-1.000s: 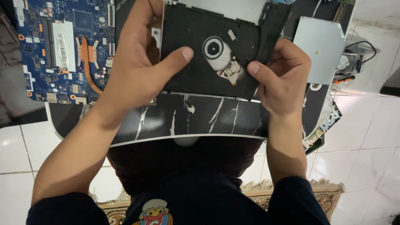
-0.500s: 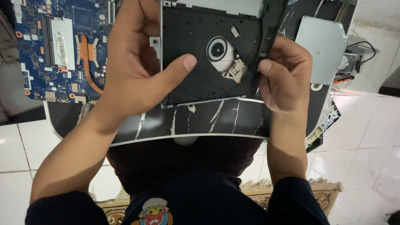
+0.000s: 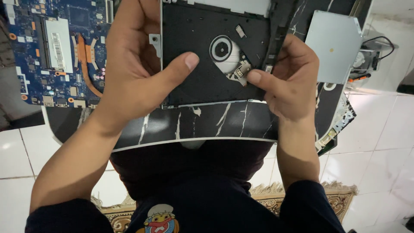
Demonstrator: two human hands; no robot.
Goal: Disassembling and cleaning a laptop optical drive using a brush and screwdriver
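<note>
Hands: left hand (image 3: 138, 73) and right hand (image 3: 289, 82) clamped on optical drive tray (image 3: 207, 82), no disc inside.

The black optical drive (image 3: 202, 56) was held flat, its open tray facing up, exposing the round spindle hub (image 3: 221, 48).

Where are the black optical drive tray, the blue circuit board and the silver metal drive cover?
black optical drive tray (image 3: 198, 84): head view, flat black face.
blue circuit board (image 3: 30, 64): head view, left part.
silver metal drive cover (image 3: 332, 47): head view, middle of the plate.
</note>
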